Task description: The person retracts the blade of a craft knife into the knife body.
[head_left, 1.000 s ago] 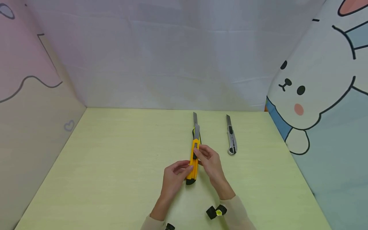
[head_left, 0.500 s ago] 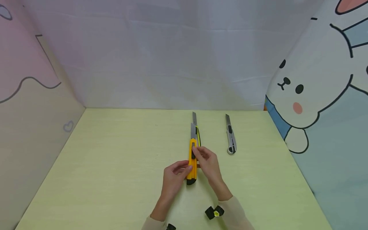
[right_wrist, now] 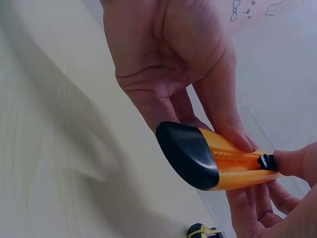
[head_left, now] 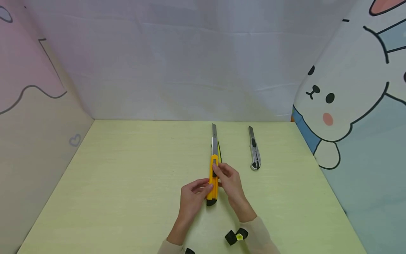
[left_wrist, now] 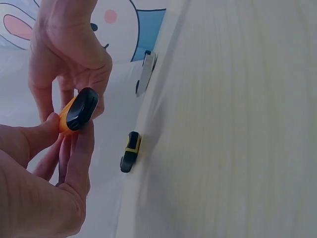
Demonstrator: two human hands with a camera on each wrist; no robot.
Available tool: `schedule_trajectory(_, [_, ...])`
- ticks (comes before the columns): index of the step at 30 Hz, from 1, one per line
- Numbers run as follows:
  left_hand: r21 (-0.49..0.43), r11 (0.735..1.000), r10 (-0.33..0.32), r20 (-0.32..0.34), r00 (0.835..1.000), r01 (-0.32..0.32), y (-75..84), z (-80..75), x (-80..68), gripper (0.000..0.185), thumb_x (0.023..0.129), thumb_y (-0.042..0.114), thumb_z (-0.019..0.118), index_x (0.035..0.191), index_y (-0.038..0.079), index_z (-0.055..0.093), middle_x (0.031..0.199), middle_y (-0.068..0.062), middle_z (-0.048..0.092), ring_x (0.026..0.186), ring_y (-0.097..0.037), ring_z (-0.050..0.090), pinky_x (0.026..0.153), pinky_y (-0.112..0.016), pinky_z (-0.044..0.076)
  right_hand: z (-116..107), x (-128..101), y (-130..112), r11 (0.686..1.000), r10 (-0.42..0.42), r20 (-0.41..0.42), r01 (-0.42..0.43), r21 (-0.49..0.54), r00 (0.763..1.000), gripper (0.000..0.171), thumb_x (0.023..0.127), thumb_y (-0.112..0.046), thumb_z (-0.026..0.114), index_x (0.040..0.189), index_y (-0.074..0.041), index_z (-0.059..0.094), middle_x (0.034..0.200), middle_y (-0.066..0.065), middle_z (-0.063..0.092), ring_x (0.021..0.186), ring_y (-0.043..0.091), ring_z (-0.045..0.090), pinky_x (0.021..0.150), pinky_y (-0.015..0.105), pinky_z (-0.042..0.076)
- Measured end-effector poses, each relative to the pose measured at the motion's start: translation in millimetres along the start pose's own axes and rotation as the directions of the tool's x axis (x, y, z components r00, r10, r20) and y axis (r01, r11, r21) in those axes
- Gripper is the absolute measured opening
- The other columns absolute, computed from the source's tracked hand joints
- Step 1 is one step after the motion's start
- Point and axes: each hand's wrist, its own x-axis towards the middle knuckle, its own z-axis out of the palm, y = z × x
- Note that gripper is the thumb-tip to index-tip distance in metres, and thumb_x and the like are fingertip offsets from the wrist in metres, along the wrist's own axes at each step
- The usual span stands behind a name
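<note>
Near edge, left hand (head_left: 191, 197): pinches the yellow cutter (head_left: 213, 178) by its black butt, above the table (head_left: 127, 183).
Right hand (head_left: 231, 181): thumb on the slider (right_wrist: 267, 161), fingers curled around the body.
Blade (head_left: 215, 144): out, pointing away.
Risk: a thumb slip could run fingers onto the edge.
Beyond: second cutter (head_left: 216, 135) beneath, grey cutter (head_left: 254, 152) right.

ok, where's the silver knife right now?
Head view: the silver knife lies on the table, far right, right of the yellow knife and both hands.
</note>
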Motion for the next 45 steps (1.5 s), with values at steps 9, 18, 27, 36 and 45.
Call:
schedule_trajectory(9, [0.002, 1.000, 0.030, -0.024, 0.999, -0.030, -2.4, 1.0, -1.5, 0.026, 0.089, 0.015, 0.082, 0.110, -0.001, 0.079, 0.098, -0.012, 0.075, 0.077, -0.020, 0.070, 0.067, -0.023, 0.059, -1.2, -0.4, 3.0, 0.999, -0.045, 0.031, 0.044, 0.018, 0.999, 0.030, 0.100, -0.029, 0.070, 0.114, -0.003, 0.066, 0.093, 0.005, 0.064, 0.085, 0.019, 0.057, 0.069, 0.031, 0.055])
schedule_trajectory(18, [-0.005, 1.000, 0.021, -0.045, 0.999, -0.021, -2.7, -0.7, -0.6, 0.026, 0.090, 0.015, 0.081, 0.111, 0.000, 0.079, 0.096, -0.012, 0.075, 0.077, -0.019, 0.069, 0.068, -0.022, 0.059, 0.9, -3.5, 1.5, 0.998, -0.051, 0.055, 0.050, 0.023, 0.997, 0.030, 0.100, -0.023, 0.071, 0.121, -0.002, 0.065, 0.096, 0.004, 0.063, 0.085, 0.019, 0.059, 0.071, 0.028, 0.056])
schedule_trajectory(27, [-0.034, 0.999, 0.012, -0.044, 0.999, -0.013, -2.1, -0.6, 0.0, 0.027, 0.090, 0.014, 0.081, 0.112, -0.002, 0.078, 0.096, -0.014, 0.075, 0.077, -0.019, 0.070, 0.069, -0.021, 0.059, 0.8, -3.3, 1.3, 0.998, -0.061, 0.071, 0.059, 0.031, 0.996, 0.030, 0.100, -0.021, 0.070, 0.121, -0.001, 0.064, 0.097, 0.005, 0.063, 0.085, 0.018, 0.058, 0.071, 0.027, 0.054])
schedule_trajectory(36, [-0.042, 0.999, 0.019, -0.062, 0.998, -0.022, -2.3, -0.6, 1.2, 0.027, 0.091, 0.013, 0.080, 0.113, -0.002, 0.077, 0.096, -0.014, 0.075, 0.077, -0.021, 0.070, 0.069, -0.019, 0.058, 1.7, -4.5, 2.8, 0.998, -0.065, 0.090, 0.064, 0.011, 0.994, 0.036, 0.100, -0.019, 0.070, 0.130, -0.001, 0.063, 0.106, 0.009, 0.065, 0.090, 0.018, 0.060, 0.075, 0.025, 0.054])
schedule_trajectory(45, [-0.063, 0.998, 0.009, -0.059, 0.998, -0.013, -1.2, -2.8, 2.4, 0.027, 0.090, 0.014, 0.081, 0.112, -0.002, 0.078, 0.096, -0.015, 0.075, 0.076, -0.018, 0.070, 0.071, -0.021, 0.059, -0.9, -3.5, 3.0, 0.997, -0.080, 0.131, 0.076, 0.033, 0.988, 0.037, 0.100, -0.012, 0.068, 0.134, 0.000, 0.061, 0.112, 0.012, 0.067, 0.093, 0.020, 0.062, 0.079, 0.026, 0.056])
